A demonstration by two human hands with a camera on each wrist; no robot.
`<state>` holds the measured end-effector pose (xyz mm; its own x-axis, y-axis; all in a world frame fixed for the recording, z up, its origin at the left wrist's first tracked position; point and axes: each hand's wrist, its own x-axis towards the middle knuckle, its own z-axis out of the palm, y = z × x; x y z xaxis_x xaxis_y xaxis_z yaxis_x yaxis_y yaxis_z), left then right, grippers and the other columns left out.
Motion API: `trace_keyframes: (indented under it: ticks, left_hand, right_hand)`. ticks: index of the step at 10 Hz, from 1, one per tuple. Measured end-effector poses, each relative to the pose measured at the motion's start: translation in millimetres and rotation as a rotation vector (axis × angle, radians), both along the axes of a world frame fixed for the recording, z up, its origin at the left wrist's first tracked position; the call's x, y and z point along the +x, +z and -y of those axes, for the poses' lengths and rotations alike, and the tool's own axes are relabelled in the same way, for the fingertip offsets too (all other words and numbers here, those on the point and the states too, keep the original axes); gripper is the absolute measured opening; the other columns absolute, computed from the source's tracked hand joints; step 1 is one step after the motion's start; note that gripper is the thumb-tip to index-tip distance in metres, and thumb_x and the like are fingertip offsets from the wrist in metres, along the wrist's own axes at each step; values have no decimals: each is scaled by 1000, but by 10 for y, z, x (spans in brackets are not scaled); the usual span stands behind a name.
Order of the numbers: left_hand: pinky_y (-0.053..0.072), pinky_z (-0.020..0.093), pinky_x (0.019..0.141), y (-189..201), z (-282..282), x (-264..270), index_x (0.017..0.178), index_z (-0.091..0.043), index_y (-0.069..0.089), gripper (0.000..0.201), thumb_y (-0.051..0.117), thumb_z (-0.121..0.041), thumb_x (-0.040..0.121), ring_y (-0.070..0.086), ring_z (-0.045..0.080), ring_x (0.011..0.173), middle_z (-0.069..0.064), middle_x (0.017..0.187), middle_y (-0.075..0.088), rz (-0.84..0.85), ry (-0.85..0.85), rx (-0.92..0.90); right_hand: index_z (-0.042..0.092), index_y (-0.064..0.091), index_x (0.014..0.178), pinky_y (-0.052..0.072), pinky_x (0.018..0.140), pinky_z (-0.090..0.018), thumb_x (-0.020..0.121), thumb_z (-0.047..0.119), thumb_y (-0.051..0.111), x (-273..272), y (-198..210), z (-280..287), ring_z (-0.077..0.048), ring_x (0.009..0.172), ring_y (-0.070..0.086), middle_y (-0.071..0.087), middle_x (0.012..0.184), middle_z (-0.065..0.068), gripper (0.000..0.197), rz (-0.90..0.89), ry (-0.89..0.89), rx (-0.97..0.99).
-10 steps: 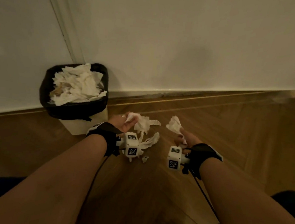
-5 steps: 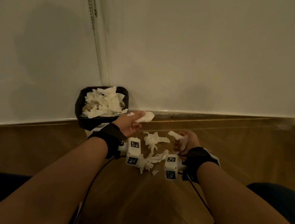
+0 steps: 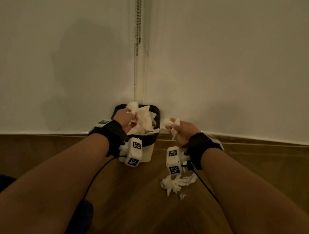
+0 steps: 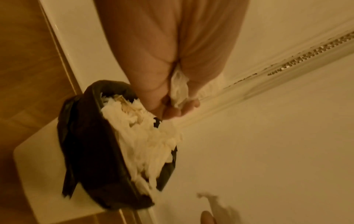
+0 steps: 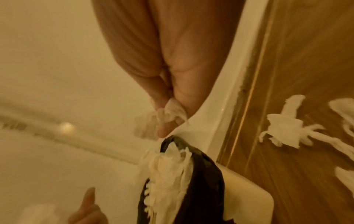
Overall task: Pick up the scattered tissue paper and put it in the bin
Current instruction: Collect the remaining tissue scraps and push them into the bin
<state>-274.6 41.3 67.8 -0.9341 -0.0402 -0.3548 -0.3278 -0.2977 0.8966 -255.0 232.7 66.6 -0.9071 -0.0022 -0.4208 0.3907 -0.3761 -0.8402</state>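
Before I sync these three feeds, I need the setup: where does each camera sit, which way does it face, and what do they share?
Head: on the head, facing forward and down at the bin; both forearms, left hand, right hand show.
Left wrist: looks along the left hand gripping tissue, toward the bin.
Right wrist: looks along the right hand pinching tissue; floor tissue beside.
Shared: all show the tissue-filled bin.

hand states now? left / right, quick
Left hand: grips a tissue wad, over the bin.
Right hand: grips tissue pieces, beside the bin.
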Motion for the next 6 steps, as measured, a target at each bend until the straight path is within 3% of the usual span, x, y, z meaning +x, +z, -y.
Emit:
trace_keyframes:
  ticks: [1, 2, 3, 4, 5, 6]
  left_hand:
    - [44, 28, 58, 53, 157, -175, 109, -8, 52, 34, 30, -33, 102, 54, 21, 64, 11, 81, 55, 40, 122, -127]
    - [34, 45, 108, -48, 361, -438, 141, 2, 33, 55, 26, -36, 101, 46, 30, 121, 22, 140, 42, 106, 235, -164]
    - [36, 41, 105, -134, 430, -628, 138, 8, 35, 44, 30, -12, 99, 42, 37, 127, 27, 142, 38, 104, 126, -483]
    - [38, 37, 100, -211, 372, -770, 129, 5, 47, 36, 33, -8, 99, 45, 36, 126, 22, 135, 48, 126, 57, -792]
    - [27, 28, 91, -257, 256, -862, 107, -10, 57, 27, 32, -9, 98, 42, 29, 126, 7, 112, 50, 9, -8, -1034]
    - [33, 28, 96, -411, 151, -1031, 122, -12, 56, 32, 36, -10, 97, 42, 30, 119, 9, 129, 39, -132, -98, -1163]
  right_hand:
    - [-18, 46, 123, 44, 99, -43, 92, -13, 43, -173, -4, 166, -43, 123, 47, 45, 132, -33, 32, -42, 21, 93]
    - [-4, 56, 120, 51, 90, -43, 90, 8, 59, -463, -40, 248, -38, 113, 57, 58, 122, -24, 33, -86, 161, 570]
    - [11, 54, 119, 53, 85, -43, 86, 26, 65, -742, -25, 320, -33, 102, 62, 62, 112, -14, 38, -105, 220, 914]
    - [15, 47, 112, 53, 82, -42, 87, 26, 61, -1029, -49, 407, -33, 95, 62, 58, 112, -13, 30, -166, 185, 1084]
    - [10, 54, 115, 47, 82, -33, 89, 22, 60, -1254, -90, 518, -30, 104, 57, 59, 117, -12, 30, -277, 314, 1357]
    - [4, 59, 115, 46, 90, -33, 91, 16, 57, -1449, -159, 666, -30, 111, 56, 60, 120, -15, 27, -329, 423, 1501]
